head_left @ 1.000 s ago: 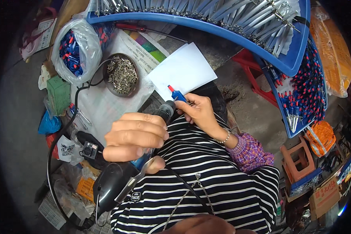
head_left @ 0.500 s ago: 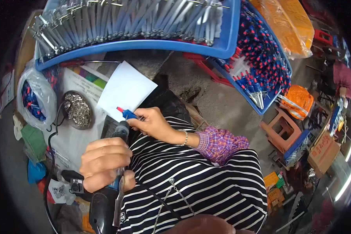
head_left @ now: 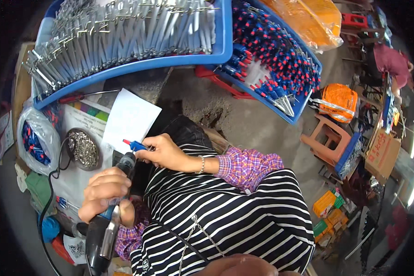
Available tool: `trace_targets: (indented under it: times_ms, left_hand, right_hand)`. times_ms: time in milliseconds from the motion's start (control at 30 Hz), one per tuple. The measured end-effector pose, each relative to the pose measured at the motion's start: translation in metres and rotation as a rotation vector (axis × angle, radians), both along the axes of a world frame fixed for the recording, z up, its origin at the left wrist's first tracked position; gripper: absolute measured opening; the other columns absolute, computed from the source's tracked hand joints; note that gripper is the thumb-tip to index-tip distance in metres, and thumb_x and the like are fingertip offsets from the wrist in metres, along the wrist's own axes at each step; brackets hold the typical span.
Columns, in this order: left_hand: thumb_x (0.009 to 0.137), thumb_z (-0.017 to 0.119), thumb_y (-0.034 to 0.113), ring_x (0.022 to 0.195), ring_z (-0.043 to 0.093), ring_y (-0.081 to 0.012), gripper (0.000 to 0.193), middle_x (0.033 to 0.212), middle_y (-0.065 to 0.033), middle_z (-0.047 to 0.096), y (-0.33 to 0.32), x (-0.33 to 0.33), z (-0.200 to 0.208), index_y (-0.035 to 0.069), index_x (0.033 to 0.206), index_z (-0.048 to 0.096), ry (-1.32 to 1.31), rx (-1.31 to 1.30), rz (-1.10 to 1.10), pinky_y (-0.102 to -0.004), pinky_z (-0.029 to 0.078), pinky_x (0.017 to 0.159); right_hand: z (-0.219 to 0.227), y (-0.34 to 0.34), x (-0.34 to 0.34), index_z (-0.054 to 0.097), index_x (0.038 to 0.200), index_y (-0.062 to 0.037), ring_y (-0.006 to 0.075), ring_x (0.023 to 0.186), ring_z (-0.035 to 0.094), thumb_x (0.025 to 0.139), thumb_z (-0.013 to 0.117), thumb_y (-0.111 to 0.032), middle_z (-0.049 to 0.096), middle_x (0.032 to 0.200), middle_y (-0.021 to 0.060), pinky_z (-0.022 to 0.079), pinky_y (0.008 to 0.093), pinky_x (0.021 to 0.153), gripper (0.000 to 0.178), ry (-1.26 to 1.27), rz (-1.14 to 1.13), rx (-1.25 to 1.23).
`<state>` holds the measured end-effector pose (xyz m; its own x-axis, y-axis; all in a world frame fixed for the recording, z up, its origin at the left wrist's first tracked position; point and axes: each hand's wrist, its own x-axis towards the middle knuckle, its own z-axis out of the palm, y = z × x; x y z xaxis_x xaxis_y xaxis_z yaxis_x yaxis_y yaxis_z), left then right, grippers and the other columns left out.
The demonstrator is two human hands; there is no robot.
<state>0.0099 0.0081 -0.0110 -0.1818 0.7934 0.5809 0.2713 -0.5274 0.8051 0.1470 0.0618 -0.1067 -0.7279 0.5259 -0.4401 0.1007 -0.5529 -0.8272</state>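
My left hand (head_left: 105,191) is wrapped round a black corded power screwdriver (head_left: 96,237), whose dark chuck (head_left: 126,161) points away from me. Right at the chuck's front end is a small blue piece with a red tip (head_left: 139,146). My right hand (head_left: 165,152), with a bead bracelet at its wrist, pinches this piece between thumb and fingers. Whether the driver's bit touches it is hidden by the chuck and fingers. Beyond the piece lies a white square pad (head_left: 131,115). An oval dish (head_left: 96,158) of small metal screws sits left of the pad.
A large blue tray (head_left: 138,64) of long silver metal rods stands at the far left. Behind to the right, another blue tray (head_left: 290,117) holds many blue-and-red pieces. A clear bag (head_left: 50,163) holds similar pieces. A brown stool (head_left: 324,140) and orange bag (head_left: 338,102) stand at right.
The view has shifted, so trays and both hands appear further left. More of my left sleeve shows. Both hands keep their grips, and the chuck seems slightly closer to the blue piece.
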Motion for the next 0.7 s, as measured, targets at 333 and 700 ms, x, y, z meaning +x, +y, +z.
trace_targets:
  times_ms: [333,700]
  left_hand:
    - [0.084,0.065,0.025,0.059,0.054,-0.0225,0.038,0.071,-0.0097,0.051,-0.017,0.008,-0.004,0.007,0.101,0.036,-0.127,0.074,0.169,-0.0375,0.048,0.054]
    - [0.086,0.054,0.027,0.062,0.05,-0.0225,0.032,0.075,-0.0104,0.047,-0.049,-0.019,0.003,0.007,0.103,0.035,-0.244,0.115,0.143,-0.0398,0.039,0.058]
  right_hand:
    - [0.002,0.004,0.007,0.064,0.071,0.0021,0.0089,0.041,0.056,0.082,0.064,-0.018,0.061,0.055,0.0062,0.044,0.0218,0.037,0.023,0.004,0.012,0.035]
    - [0.042,0.127,0.198,0.057,0.108,0.0018,0.0131,0.077,0.065,0.088,0.054,-0.002,0.055,0.096,0.0053,0.051,0.025,0.069,0.021,-0.33,-0.318,0.729]
